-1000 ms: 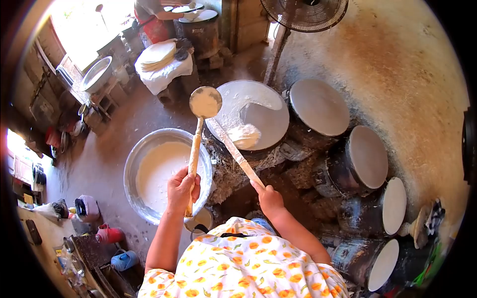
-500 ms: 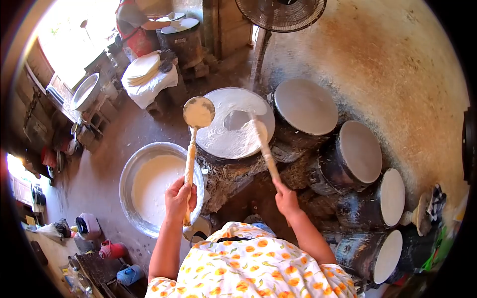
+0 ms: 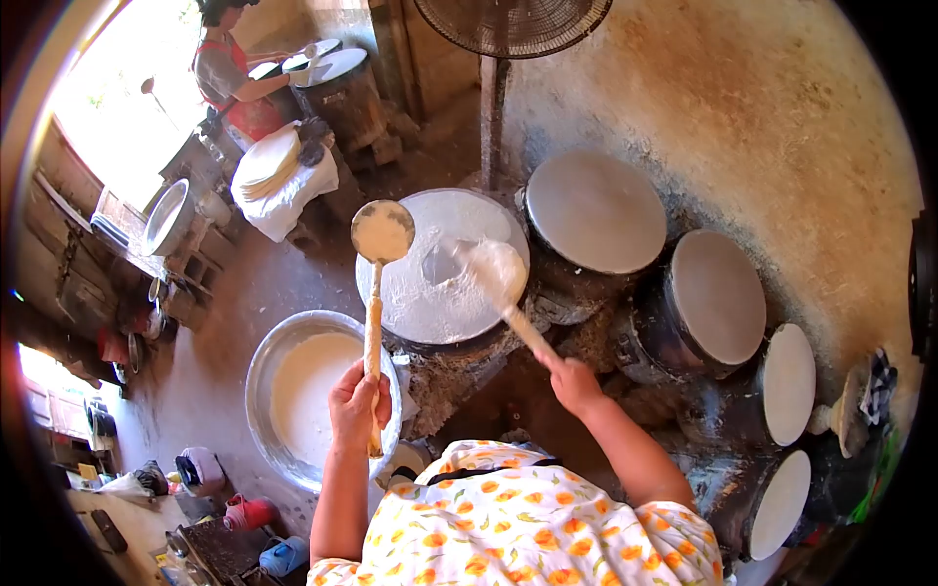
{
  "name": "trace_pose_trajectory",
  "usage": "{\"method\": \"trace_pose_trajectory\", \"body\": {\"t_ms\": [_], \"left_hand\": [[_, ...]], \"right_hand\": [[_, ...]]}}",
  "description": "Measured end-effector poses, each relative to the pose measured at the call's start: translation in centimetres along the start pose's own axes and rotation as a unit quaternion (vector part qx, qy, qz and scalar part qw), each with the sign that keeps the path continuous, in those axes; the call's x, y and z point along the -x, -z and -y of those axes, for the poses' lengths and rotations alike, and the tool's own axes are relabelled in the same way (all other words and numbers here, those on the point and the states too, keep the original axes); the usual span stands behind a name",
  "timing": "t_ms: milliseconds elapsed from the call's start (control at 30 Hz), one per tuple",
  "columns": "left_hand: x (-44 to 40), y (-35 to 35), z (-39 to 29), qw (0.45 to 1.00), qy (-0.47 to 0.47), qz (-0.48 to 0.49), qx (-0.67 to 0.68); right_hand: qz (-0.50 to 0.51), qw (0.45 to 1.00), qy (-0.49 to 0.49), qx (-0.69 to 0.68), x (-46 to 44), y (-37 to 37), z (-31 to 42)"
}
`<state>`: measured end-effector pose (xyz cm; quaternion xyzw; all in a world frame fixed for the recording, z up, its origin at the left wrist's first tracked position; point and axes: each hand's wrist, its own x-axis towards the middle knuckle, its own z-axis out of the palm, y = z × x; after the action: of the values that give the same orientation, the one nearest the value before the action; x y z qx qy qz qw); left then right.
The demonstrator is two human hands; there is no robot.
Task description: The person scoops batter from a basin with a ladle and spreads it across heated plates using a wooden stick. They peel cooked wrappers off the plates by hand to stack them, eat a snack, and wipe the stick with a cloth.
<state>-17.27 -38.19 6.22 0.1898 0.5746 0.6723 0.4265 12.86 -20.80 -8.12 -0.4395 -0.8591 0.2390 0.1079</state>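
Observation:
My left hand [image 3: 360,405] is closed round the wooden handle of a ladle [image 3: 374,322]. The round bowl of this ladle points away from me, with pale batter in it, above the left part of a large round griddle [image 3: 442,264]. White batter [image 3: 415,298] is spread over most of the griddle, leaving a grey patch near the middle. My right hand [image 3: 574,386] grips the wooden handle of a spreader [image 3: 528,332]. Its whitish head is smeared by motion over the right side of the griddle, so its exact shape is unclear.
A metal basin [image 3: 256,391] of batter stands at the left. Several drums with round tops, such as this one [image 3: 596,210], curve round on the right. At the back left, a co-worker [image 3: 230,73] stands by other drums, near stacked flat rounds [image 3: 269,161]. A fan [image 3: 508,24] hangs ahead.
The spreader's head has swept left and nearer to me over the batter. My left hand keeps the ladle nearly still. The view has shifted a little, showing more of the co-worker.

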Motion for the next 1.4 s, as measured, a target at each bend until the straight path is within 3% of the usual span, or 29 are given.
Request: {"method": "trace_pose_trajectory", "body": {"t_ms": [67,167,233,400,467,633,700,733,767,833,900,967,1033,1100,1167,1233,1267,1300,1367,1400], "left_hand": [[-0.3,0.0,-0.2,1.0,0.001,-0.011,-0.011],[-0.7,0.2,0.1,0.999,0.001,-0.023,-0.025],[-0.6,-0.1,0.1,0.999,0.005,-0.037,-0.022],[-0.5,-0.4,0.3,0.999,-0.01,-0.049,-0.014],[0.0,0.0,0.0,0.999,-0.016,-0.039,-0.006],[1.9,1.6,0.0,0.995,-0.015,-0.103,-0.006],[1.7,2.0,0.6,0.996,-0.012,-0.086,-0.009],[1.4,2.0,0.9,0.998,-0.007,-0.064,-0.008],[1.1,1.9,1.1,0.999,-0.004,-0.041,-0.007],[0.6,0.8,1.0,0.999,-0.003,-0.038,0.015],[0.7,0.1,0.2,0.997,0.008,-0.068,0.024],[1.2,0.7,-0.4,0.998,0.0,-0.065,0.016],[1.3,1.3,-0.4,0.998,-0.004,-0.064,0.009],[1.0,1.6,-0.1,0.999,0.008,-0.051,0.005],[0.3,0.9,0.2,0.999,0.013,-0.037,-0.001],[-0.2,-0.1,0.3,0.999,0.03,-0.028,0.029],[-0.4,0.0,0.4,0.999,0.033,-0.017,0.027],[-0.3,0.2,0.3,0.999,0.033,-0.016,0.029],[0.0,0.7,0.0,0.999,0.037,-0.012,0.004],[0.1,0.8,-0.1,0.999,0.036,-0.015,0.009]], "right_hand": [[0.04,0.998,0.041,-0.018,1.5,0.6,-1.5],[0.069,0.994,-0.051,0.073,0.5,1.7,-3.1],[0.028,0.996,-0.047,0.066,-4.3,1.6,-3.4],[-0.006,1.0,-0.028,0.008,-15.4,0.5,-1.5],[-0.055,0.985,0.074,-0.142,-16.4,0.0,-1.0],[-0.082,0.99,0.042,-0.105,-11.9,3.6,-1.0],[0.055,0.985,-0.094,-0.134,-11.2,4.1,1.8],[0.059,0.981,-0.073,-0.171,-11.4,2.0,1.9],[-0.007,0.98,0.028,-0.197,-11.8,-1.3,1.1],[0.066,0.982,0.004,-0.174,-11.7,0.9,4.3],[0.046,0.984,0.009,-0.173,-11.1,0.4,2.2],[-0.119,0.972,0.061,-0.192,-9.9,1.3,-0.4],[-0.094,0.977,0.006,-0.191,-8.2,1.7,-0.6],[0.025,0.975,-0.096,-0.197,-6.8,1.4,1.5],[-0.071,0.968,0.057,-0.232,-6.8,-2.0,2.7],[-0.007,0.975,0.048,-0.218,-7.2,-2.7,3.5],[-0.028,0.967,0.083,-0.238,-7.3,-2.2,3.4],[-0.028,0.968,0.083,-0.236,-6.8,-1.3,3.1],[-0.057,0.975,-0.042,-0.211,-6.0,0.8,1.4],[-0.082,0.973,-0.054,-0.211,-5.6,1.3,0.6]]}}
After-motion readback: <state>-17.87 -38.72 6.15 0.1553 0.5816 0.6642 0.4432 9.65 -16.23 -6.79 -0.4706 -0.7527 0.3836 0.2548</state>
